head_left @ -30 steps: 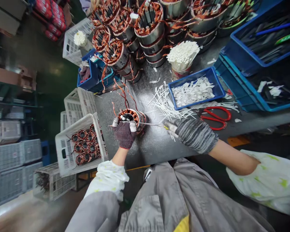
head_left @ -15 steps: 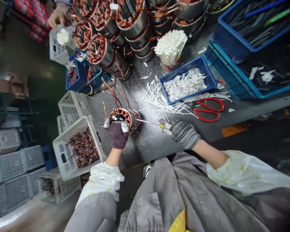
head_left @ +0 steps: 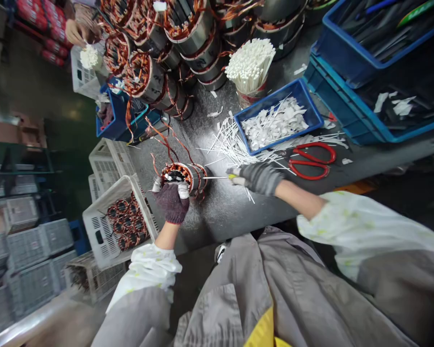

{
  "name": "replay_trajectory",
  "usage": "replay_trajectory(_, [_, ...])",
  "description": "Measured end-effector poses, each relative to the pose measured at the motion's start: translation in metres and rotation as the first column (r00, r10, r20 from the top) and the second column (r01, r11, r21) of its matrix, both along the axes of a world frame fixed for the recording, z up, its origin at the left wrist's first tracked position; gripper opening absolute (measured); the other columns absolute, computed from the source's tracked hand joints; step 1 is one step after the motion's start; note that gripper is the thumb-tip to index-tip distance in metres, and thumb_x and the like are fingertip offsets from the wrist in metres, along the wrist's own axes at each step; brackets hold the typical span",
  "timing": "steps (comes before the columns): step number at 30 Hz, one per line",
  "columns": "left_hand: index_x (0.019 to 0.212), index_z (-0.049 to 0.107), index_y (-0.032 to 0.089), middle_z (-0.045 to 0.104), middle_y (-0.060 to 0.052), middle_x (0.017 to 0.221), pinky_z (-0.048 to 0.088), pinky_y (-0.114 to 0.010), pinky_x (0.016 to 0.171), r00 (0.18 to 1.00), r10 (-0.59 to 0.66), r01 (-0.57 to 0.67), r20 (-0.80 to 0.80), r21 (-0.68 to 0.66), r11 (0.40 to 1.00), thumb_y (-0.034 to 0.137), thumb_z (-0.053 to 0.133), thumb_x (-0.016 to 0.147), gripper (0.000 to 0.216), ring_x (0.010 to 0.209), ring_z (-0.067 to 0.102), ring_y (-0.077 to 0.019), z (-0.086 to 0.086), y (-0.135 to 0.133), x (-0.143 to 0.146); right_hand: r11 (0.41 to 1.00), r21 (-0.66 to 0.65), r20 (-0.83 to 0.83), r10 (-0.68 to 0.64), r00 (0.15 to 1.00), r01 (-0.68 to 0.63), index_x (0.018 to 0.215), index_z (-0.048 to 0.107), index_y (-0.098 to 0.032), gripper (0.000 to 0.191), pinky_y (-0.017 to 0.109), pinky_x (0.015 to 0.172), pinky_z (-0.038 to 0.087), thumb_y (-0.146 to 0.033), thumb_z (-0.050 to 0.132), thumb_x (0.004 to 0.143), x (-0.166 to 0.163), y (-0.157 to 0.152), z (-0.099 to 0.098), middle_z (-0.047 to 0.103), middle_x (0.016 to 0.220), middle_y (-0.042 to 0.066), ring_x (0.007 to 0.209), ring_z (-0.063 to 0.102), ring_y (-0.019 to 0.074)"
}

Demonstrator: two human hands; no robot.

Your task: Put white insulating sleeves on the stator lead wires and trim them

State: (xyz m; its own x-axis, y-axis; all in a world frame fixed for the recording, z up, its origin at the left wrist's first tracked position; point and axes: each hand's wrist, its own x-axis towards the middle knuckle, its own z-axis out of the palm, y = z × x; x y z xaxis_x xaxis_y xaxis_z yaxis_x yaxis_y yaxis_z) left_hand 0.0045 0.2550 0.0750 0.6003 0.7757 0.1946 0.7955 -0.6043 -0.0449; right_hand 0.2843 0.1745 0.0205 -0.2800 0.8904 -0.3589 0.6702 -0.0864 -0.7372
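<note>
A motor stator (head_left: pixel 187 174) with copper windings lies on its side on the dark workbench (head_left: pixel 224 212). My left hand (head_left: pixel 170 198), in a dark red glove, grips its near end with taped fingertips. My right hand (head_left: pixel 256 177), in a grey knit glove, is closed round the yellow handle of a thin metal tool (head_left: pixel 219 177). The tool's shaft points left and reaches the stator's right side. Loose copper leads curl up from the stator.
White insulation strips (head_left: pixel 235 147) are scattered beside a blue tray (head_left: pixel 308 109) of white paper pieces, with red scissors (head_left: pixel 311 159) to the right. Stacked stators (head_left: pixel 173 38) and a cup of white sticks (head_left: pixel 249 65) stand behind. A white crate (head_left: pixel 97 226) of stators sits left. Another person's hand (head_left: pixel 74 31) shows far left.
The view has shifted, so everything sits lower-left. My right hand has moved left, pushing the tool closer to the stator. My left hand keeps its hold.
</note>
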Motion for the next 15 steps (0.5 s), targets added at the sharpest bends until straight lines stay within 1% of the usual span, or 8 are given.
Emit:
replay_trajectory(1, [0.074, 0.062, 0.023, 0.069, -0.004, 0.078, 0.032, -0.053, 0.111, 1.000, -0.008, 0.008, 0.002, -0.003, 1.000, 0.029, 0.039, 0.091, 0.030, 0.088, 0.066, -0.0245, 0.001, 0.002, -0.001, 0.994, -0.099, -0.147, -0.062, 0.987, 0.048, 0.128, 0.065, -0.020, 0.036, 0.028, 0.074, 0.053, -0.036, 0.045, 0.103, -0.009, 0.003, -0.004, 0.075, 0.107, 0.009, 0.083, 0.070, 0.0183])
replay_trajectory(3, [0.073, 0.062, 0.023, 0.069, -0.004, 0.077, 0.033, -0.052, 0.110, 0.999, -0.030, 0.030, 0.012, -0.006, 1.000, 0.029, 0.037, 0.091, 0.031, 0.086, 0.065, -0.0242, 0.002, 0.007, -0.001, 0.947, -0.312, -0.378, -0.197, 0.905, 0.075, 0.123, 0.066, -0.019, 0.039, 0.024, 0.063, 0.053, -0.033, 0.035, 0.106, -0.029, 0.001, -0.011, 0.077, 0.097, 0.006, 0.067, 0.068, 0.0131])
replay_trajectory(4, [0.073, 0.062, 0.023, 0.068, -0.004, 0.076, 0.034, -0.053, 0.109, 0.999, -0.035, 0.036, 0.016, -0.007, 0.999, 0.029, 0.037, 0.091, 0.031, 0.085, 0.065, -0.0242, 0.002, 0.010, -0.001, 0.929, -0.362, -0.428, -0.239, 0.872, 0.077, 0.123, 0.066, -0.019, 0.040, 0.023, 0.061, 0.053, -0.032, 0.031, 0.106, -0.037, -0.003, -0.013, 0.077, 0.095, 0.006, 0.064, 0.067, 0.0123])
replay_trajectory(5, [0.073, 0.062, 0.023, 0.068, -0.004, 0.076, 0.034, -0.053, 0.108, 0.999, -0.030, 0.030, 0.019, -0.009, 1.000, 0.029, 0.037, 0.091, 0.031, 0.085, 0.065, -0.0245, 0.001, 0.011, 0.000, 0.931, -0.353, -0.431, -0.248, 0.868, 0.091, 0.123, 0.065, -0.019, 0.041, 0.024, 0.062, 0.054, -0.032, 0.031, 0.106, -0.042, -0.010, -0.015, 0.077, 0.097, 0.006, 0.066, 0.068, 0.0127])
replay_trajectory(7, [0.074, 0.062, 0.022, 0.068, -0.005, 0.077, 0.034, -0.055, 0.107, 1.000, 0.012, -0.012, 0.029, -0.015, 1.000, 0.030, 0.038, 0.091, 0.030, 0.085, 0.065, -0.0254, -0.001, 0.013, 0.002, 0.969, -0.197, -0.281, -0.203, 0.938, 0.151, 0.129, 0.064, -0.020, 0.039, 0.028, 0.075, 0.055, -0.034, 0.036, 0.106, -0.041, -0.027, -0.016, 0.076, 0.107, 0.009, 0.084, 0.071, 0.0170])
replay_trajectory(9, [0.074, 0.062, 0.022, 0.067, -0.005, 0.077, 0.033, -0.055, 0.107, 0.997, 0.063, -0.062, 0.037, -0.024, 0.998, 0.031, 0.039, 0.091, 0.030, 0.086, 0.065, -0.0260, -0.004, 0.012, 0.004, 0.988, -0.031, 0.012, -0.149, 0.989, 0.149, 0.139, 0.059, -0.022, 0.042, 0.033, 0.085, 0.052, -0.038, 0.038, 0.105, -0.031, -0.045, -0.016, 0.073, 0.117, 0.013, 0.101, 0.070, 0.0234])
replay_trajectory(12, [0.075, 0.062, 0.022, 0.067, -0.004, 0.077, 0.032, -0.055, 0.110, 0.993, 0.108, -0.106, 0.038, -0.037, 0.994, 0.032, 0.041, 0.091, 0.028, 0.087, 0.065, -0.0252, -0.007, 0.009, 0.006, 1.000, -0.006, 0.302, -0.018, 0.953, 0.021, 0.151, 0.048, -0.024, 0.049, 0.036, 0.084, 0.050, -0.040, 0.034, 0.106, -0.016, -0.060, -0.016, 0.070, 0.121, 0.016, 0.104, 0.068, 0.0276])
replay_trajectory(15, [0.077, 0.062, 0.023, 0.069, -0.004, 0.080, 0.029, -0.053, 0.112, 0.989, 0.147, -0.145, 0.025, -0.059, 0.988, 0.033, 0.042, 0.092, 0.028, 0.093, 0.065, -0.0247, -0.005, 0.007, 0.009, 0.997, 0.001, 0.347, 0.074, 0.935, -0.079, 0.154, 0.043, -0.026, 0.050, 0.035, 0.079, 0.049, -0.039, 0.033, 0.106, -0.017, -0.059, -0.017, 0.069, 0.124, 0.017, 0.101, 0.069, 0.0269])
